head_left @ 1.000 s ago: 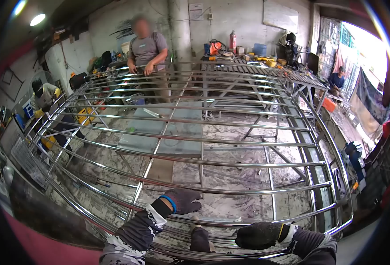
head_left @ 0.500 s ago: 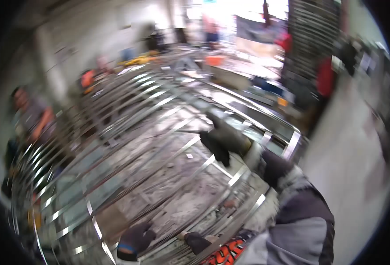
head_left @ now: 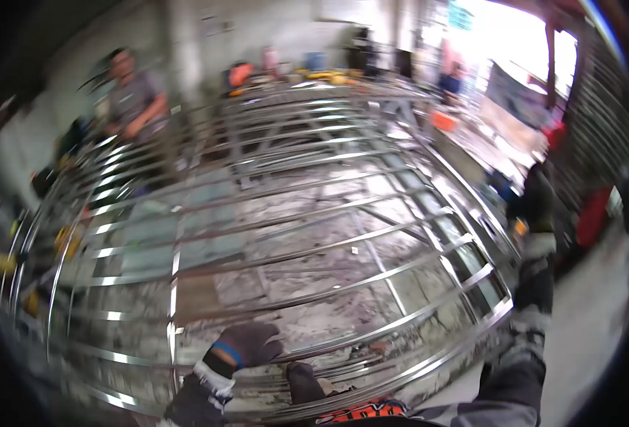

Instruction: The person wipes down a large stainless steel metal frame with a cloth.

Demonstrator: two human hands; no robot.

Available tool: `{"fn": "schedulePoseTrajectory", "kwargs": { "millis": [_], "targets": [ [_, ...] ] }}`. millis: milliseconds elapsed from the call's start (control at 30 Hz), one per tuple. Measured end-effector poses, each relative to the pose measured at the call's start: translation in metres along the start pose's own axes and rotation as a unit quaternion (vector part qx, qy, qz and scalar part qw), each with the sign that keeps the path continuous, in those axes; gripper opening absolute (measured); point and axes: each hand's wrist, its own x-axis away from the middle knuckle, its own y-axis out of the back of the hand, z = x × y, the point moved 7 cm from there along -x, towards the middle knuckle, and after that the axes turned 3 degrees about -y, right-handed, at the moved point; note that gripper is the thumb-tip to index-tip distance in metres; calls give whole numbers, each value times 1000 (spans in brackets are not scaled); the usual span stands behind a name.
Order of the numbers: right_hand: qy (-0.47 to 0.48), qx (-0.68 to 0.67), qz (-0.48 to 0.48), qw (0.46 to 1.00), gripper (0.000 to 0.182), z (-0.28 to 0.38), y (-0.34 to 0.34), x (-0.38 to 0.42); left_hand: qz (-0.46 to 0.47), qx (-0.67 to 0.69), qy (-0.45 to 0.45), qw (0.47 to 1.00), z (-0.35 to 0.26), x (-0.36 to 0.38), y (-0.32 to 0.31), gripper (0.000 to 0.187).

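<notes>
A large frame of shiny metal bars (head_left: 336, 287) spreads out before me, its long bars crossed by upright members. My left hand (head_left: 252, 343), in a dark glove with a blue band at the wrist, is low over the near bars. Its fingers are loosely bent and apart, right beside a bar. My right hand (head_left: 535, 196), also dark-gloved, is stretched far forward past the frame's right corner. Motion smears its fingers, and I cannot tell whether it holds anything.
A person (head_left: 136, 103) stands beyond the frame's far left side. A bench (head_left: 257, 96) along the back carries yellow and orange items. An orange container (head_left: 442, 121) sits at the back right. A ribbed shutter (head_left: 599, 107) and a red object (head_left: 594, 217) are on the right.
My view has swung left and levelled. My right hand has moved from over the frame to beyond its right corner. My left hand stays low near the front bars.
</notes>
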Motion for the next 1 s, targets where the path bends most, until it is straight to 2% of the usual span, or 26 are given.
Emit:
{"fn": "schedulePoseTrajectory", "kwargs": {
  "millis": [67, 100, 167, 233, 267, 300, 367, 400, 433, 467, 533, 600, 633, 700, 733, 800, 833, 900, 933, 967, 1000],
  "targets": [
    [67, -161, 39, 984, 28, 21, -29, 18, 86, -19, 44, 995, -7, -4, 0, 50],
    [-54, -459, 96, 882, 33, 4, -67, 26, 81, -14, 48, 996, 0, -5, -7, 50],
    [-185, -588, 199, 762, 35, 68, -102, 60, 105, -2, 60, 993, 5, -6, -12, 51],
    [-226, -613, 156, 741, 41, 76, -133, 71, 101, -6, 62, 993, 16, -8, -20, 51],
    [-216, -600, 130, 759, 45, 61, -142, 64, 102, -13, 56, 993, 16, -8, -23, 52],
    [-211, -481, 83, 847, 45, 38, -141, 51, 98, -12, 64, 993, 16, -7, -19, 52],
    [-120, -607, 81, 781, 42, -14, -156, 39, 98, -15, 60, 993, 9, -5, -13, 51],
    [-186, -587, 2, 788, 34, -4, -150, 52, 95, -10, 58, 994, 13, -6, -16, 51],
    [-184, -590, 4, 786, 34, -17, -161, 59, 92, -10, 62, 994, 13, -6, -15, 51],
    [-148, -553, 12, 820, 30, -24, -171, 68, 86, -12, 65, 994, 13, -6, -13, 51],
    [-113, -537, 88, 831, 23, -25, -202, 95, 77, -11, 73, 994, 15, -7, -14, 51],
    [-203, -561, 241, 766, 14, 33, -231, 134, 65, -5, 71, 995, 21, -7, -17, 51],
    [-286, -552, 323, 713, 12, 80, -234, 154, 65, -5, 71, 995, 19, -7, -14, 51],
    [-324, -503, 335, 728, 9, 124, -247, 183, 118, 2, 85, 989, 17, -7, -10, 47],
    [-307, -516, 373, 707, 9, 148, -251, 193, 118, 1, 86, 989, 20, -9, -11, 47],
    [-308, -528, 459, 645, 12, 193, -250, 218, 46, 89, 42, 994, 25, -16, -8, 39],
    [-307, -501, 468, 660, 12, 198, -260, 233, 48, 89, 43, 994, 27, -18, -8, 39],
    [-327, -530, 526, 579, 16, 224, -264, 272, -153, 254, 50, 954, 33, -15, 13, 31],
    [-353, -512, 611, 490, 18, 231, -265, 302, -150, 256, 54, 953, 28, -10, 11, 31],
    [-282, -476, 687, 471, 21, 239, -257, 324, -59, 261, 18, 963, 14, -3, 1, 28],
    [-102, -428, 742, 506, 24, 259, -239, 330, 35, 262, -17, 964, 0, 7, -9, 26]
  ]
}}
